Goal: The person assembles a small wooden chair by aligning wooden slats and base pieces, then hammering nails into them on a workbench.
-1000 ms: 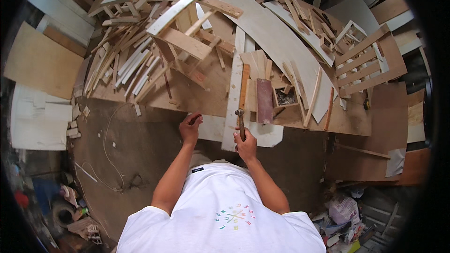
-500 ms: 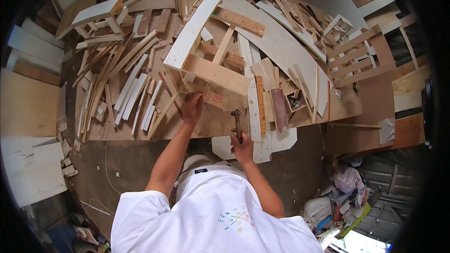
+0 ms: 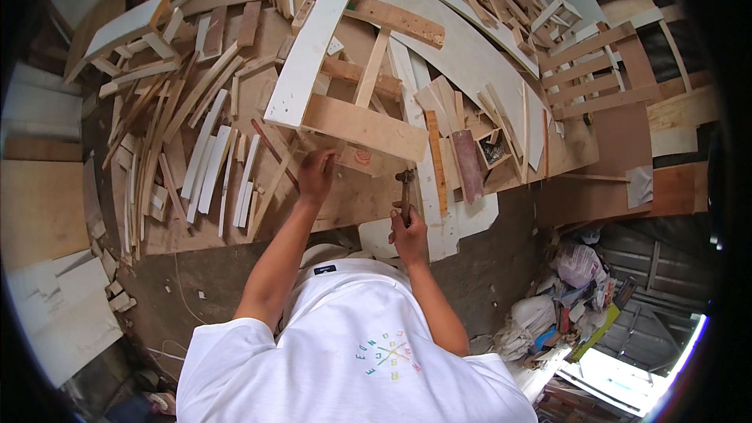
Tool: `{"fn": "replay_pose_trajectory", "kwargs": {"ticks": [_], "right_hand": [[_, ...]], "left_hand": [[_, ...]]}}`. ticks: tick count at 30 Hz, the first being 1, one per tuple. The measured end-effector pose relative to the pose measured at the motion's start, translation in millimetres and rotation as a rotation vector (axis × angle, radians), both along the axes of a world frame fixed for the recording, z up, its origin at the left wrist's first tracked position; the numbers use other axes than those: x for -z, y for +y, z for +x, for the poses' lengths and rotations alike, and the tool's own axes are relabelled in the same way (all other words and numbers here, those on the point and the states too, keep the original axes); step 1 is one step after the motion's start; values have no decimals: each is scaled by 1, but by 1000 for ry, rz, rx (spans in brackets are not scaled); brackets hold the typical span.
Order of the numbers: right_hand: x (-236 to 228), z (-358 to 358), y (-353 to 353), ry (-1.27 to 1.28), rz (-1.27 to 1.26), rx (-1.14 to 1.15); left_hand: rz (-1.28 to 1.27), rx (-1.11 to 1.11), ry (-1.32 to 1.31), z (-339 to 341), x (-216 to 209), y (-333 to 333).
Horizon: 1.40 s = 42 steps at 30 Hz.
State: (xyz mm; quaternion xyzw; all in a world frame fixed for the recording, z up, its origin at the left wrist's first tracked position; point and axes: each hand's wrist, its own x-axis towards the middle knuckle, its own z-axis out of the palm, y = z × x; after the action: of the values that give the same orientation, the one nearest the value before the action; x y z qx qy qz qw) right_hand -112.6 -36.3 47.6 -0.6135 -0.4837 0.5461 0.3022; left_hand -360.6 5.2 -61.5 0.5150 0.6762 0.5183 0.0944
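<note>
Item: one wooden frame (image 3: 364, 127), set on the bench (image 3: 352, 205) ahead of both hands. A white board (image 3: 312, 59), a plain near board, a farther bar (image 3: 395, 20) and a crosspiece (image 3: 372, 66) are seen put together as one body; the main shape is judged to be largely made up, though whether every joint is fastened cannot be told.

Item: one hammer (image 3: 405, 197), its handle enclosed by the grip of the right hand (image 3: 409, 235). Its head is held near the right end of the near board; contact cannot be made out.

Left hand (image 3: 316, 176): raised by the near board's left part, fingers curled; whether anything is pinched in its grip cannot be told.

Unjoined stock: white strips (image 3: 210, 172), laid loose at left; a maroon block (image 3: 468, 166) and a small open box (image 3: 496, 165), placed at right.
</note>
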Motion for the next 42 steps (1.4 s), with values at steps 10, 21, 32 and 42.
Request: {"fn": "replay_pose_trajectory", "kwargs": {"ticks": [10, 21, 32, 42], "right_hand": [[-3, -13, 21, -6, 30, -3], [-4, -24, 36, -99, 32, -16], [2, -32, 40, -98, 47, -95], [26, -68, 63, -396, 310, -558]], "left_hand": [[21, 82, -27, -12, -1, 6], [25, 130, 36, -9, -6, 10], [-25, 161, 105, -15, -10, 10], [-58, 97, 4, -13, -3, 8]]}}
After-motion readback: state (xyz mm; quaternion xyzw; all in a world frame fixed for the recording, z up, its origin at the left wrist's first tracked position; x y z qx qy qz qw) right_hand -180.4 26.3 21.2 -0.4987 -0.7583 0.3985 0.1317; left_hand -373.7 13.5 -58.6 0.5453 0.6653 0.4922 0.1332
